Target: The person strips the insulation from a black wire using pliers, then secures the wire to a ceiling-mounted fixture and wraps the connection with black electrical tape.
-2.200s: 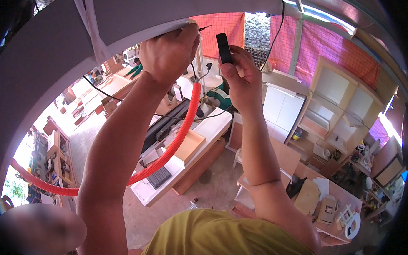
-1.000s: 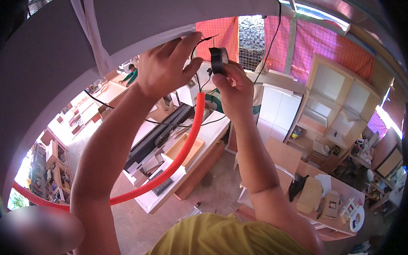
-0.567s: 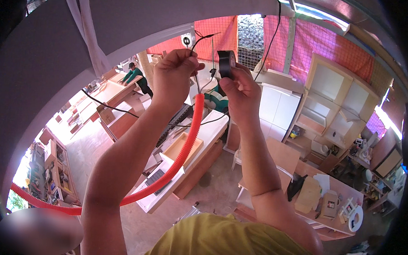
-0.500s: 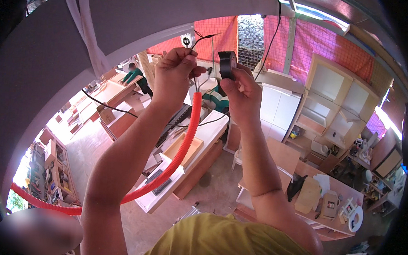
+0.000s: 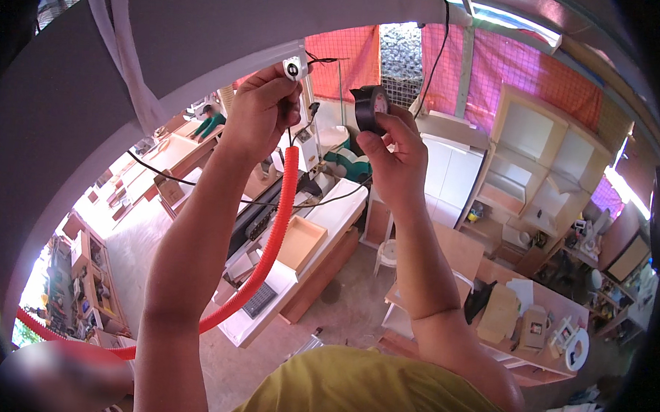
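Note:
Overhead, my left hand (image 5: 264, 107) is closed around thin dark wires (image 5: 290, 136) that rise from the open end of a red corrugated conduit (image 5: 276, 233). The conduit curves down and away to the lower left behind my left forearm. Right at my left fingertips is a small white fitting with a black ring (image 5: 295, 69); I cannot tell whether they touch it. Black wire ends (image 5: 322, 60) stick out to the right beyond it. My right hand (image 5: 400, 146) pinches a roll of black electrical tape (image 5: 369, 108), apart from the wires, its loose end lifted at the upper left.
A large grey beam (image 5: 212, 31) spans the upper left. Below stand a white-topped workbench (image 5: 345, 207) with a wooden tray (image 5: 301, 243), and a cluttered table (image 5: 489, 275). Pale cabinets (image 5: 542, 156) stand at the right. A black cable (image 5: 176, 177) hangs across. A person in green (image 5: 212, 120) works far off.
My left hand has moved left and slightly up, up to the white fitting, and the conduit's upper end has swung left with it. The tape roll has turned a little in my right hand.

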Demonstrator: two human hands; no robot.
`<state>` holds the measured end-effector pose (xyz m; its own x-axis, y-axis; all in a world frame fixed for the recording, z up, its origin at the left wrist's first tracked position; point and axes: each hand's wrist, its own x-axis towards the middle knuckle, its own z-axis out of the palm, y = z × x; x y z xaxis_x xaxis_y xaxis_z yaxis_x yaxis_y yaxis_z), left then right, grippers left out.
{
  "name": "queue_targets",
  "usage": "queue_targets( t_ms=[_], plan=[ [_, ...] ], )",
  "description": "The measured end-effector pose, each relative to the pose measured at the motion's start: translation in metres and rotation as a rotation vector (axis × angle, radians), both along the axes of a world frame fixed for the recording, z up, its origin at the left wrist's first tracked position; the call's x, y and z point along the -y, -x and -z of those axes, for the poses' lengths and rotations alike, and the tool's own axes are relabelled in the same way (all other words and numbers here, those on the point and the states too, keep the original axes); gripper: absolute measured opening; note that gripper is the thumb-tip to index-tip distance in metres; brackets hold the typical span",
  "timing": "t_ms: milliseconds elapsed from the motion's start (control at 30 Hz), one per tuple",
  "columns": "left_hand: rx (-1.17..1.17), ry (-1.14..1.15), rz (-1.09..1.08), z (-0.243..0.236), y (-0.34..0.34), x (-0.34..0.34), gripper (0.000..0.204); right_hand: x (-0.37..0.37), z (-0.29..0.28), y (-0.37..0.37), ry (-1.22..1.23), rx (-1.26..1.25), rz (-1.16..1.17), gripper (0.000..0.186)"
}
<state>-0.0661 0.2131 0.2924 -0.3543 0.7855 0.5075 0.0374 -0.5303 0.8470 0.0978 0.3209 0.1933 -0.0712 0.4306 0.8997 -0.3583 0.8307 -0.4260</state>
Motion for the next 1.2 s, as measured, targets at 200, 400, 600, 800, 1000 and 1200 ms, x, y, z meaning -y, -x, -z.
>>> queue_targets(
  t_ms=[200, 400, 600, 800, 1000, 1200],
  plan=[
    [-0.071, 0.041, 0.063, -0.006, 0.008, 0.005, 0.013, 0.006, -0.004, 0.002, -0.002, 0.016, 0.017, 0.031],
    [-0.191, 0.026, 0.037, -0.003, 0.019, 0.000, 0.018, 0.008, -0.001, 0.010, -0.087, -0.014, 0.065, 0.029],
    [-0.065, -0.042, 0.074, 0.002, 0.013, -0.002, 0.016, 0.015, -0.009, 0.020, -0.007, -0.011, 0.023, 0.030],
    [-0.052, -0.065, 0.045, -0.001, 0.011, -0.002, 0.013, 0.011, -0.008, 0.023, 0.021, 0.010, -0.033, 0.030],
    [-0.099, -0.068, 0.039, -0.001, 0.019, -0.008, 0.013, 0.011, 0.002, 0.018, -0.053, -0.035, 0.093, 0.026],
    [-0.124, -0.110, 0.103, 0.006, 0.018, -0.009, 0.013, 0.008, 0.013, -0.001, 0.219, -0.013, -0.236, 0.053]
  ],
)
